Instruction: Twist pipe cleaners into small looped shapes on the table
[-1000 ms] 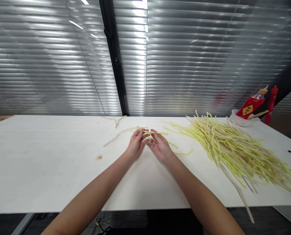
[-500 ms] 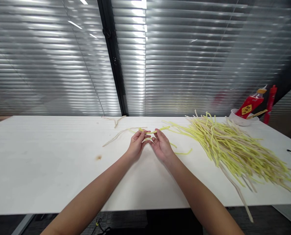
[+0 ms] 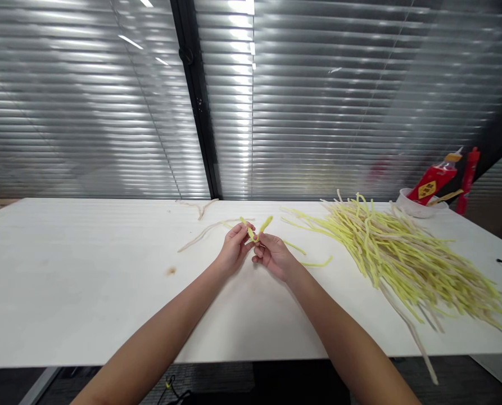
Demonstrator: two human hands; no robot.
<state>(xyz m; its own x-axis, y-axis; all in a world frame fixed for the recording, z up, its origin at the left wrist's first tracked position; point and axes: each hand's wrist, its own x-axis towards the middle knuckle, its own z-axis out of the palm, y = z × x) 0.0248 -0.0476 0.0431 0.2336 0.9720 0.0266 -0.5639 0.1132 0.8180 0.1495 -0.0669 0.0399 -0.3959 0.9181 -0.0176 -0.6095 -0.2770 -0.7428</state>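
A yellow pipe cleaner (image 3: 266, 223) is bent into a V between my two hands, both held just above the table. My left hand (image 3: 234, 247) pinches its left side, fingertips closed around it. Close beside it, my right hand (image 3: 274, 256) grips the right side near the bend, the other fingers curled. The fingers cover part of the bend. Behind my left hand lies a beige pipe cleaner (image 3: 200, 236). To the right of my right hand, a loose yellow pipe cleaner (image 3: 318, 264) rests on the table.
A big heap of yellow and beige pipe cleaners (image 3: 402, 259) spreads over the right side of the white table (image 3: 86, 292). At the back right, a red bottle (image 3: 432, 183) leans in a clear plastic tub (image 3: 415, 209). Beige pieces (image 3: 200, 210) lie near the blinds.
The yellow pipe cleaner was nearly straight between my hands; now it is folded into a V. My right hand has moved down and slightly left, closer to my left hand.
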